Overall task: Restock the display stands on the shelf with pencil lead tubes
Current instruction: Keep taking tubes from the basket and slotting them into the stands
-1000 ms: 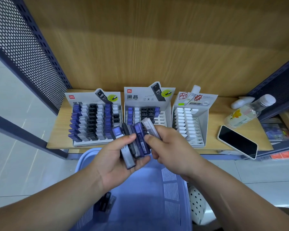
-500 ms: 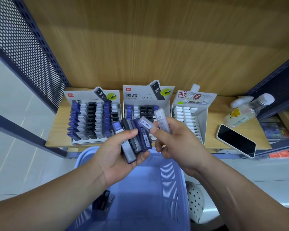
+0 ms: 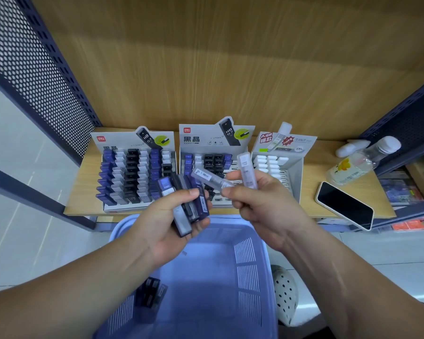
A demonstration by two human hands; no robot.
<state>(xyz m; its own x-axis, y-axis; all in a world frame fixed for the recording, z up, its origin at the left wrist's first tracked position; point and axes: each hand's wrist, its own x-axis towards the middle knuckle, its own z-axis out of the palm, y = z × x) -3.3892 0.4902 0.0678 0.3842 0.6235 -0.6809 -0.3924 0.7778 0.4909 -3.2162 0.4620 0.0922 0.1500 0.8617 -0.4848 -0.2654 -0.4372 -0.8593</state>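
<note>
**Wood-backed shelf, three stands: loose grips over the basket**

Shelf (image 3: 83, 182) is wood with perforated metal sides and carries three display stands in a row. Left stand (image 3: 135, 177) looks nearly full. Middle stand (image 3: 206, 165) and right stand (image 3: 277, 167) have stock in the far rows only; their near slots are bare.

Left hand (image 3: 162, 228) grasps a fanned bunch of dark and blue tubes (image 3: 189, 206), thumb across the top. Right hand (image 3: 262, 204) pinches two clear tubes, one upright (image 3: 247, 172) and one angled left (image 3: 208, 178) toward the bunch. Both hands are above the blue basket (image 3: 250, 265), where spare tubes (image 3: 151, 294) lie near-left.

Risks, as judged:
- With two tubes in one pinch, seating one probably loosens the other. It could drop into the basket or onto the floor.
- Only the thumb holds the fan, so any tilt may splay it.
- Labels are unreadable from here, so a tube could land in the wrong column.
- Phone (image 3: 344, 204) seems to overhang the near edge, with a bottle (image 3: 360, 162) beside it. A reach to the right stand could knock either.
</note>
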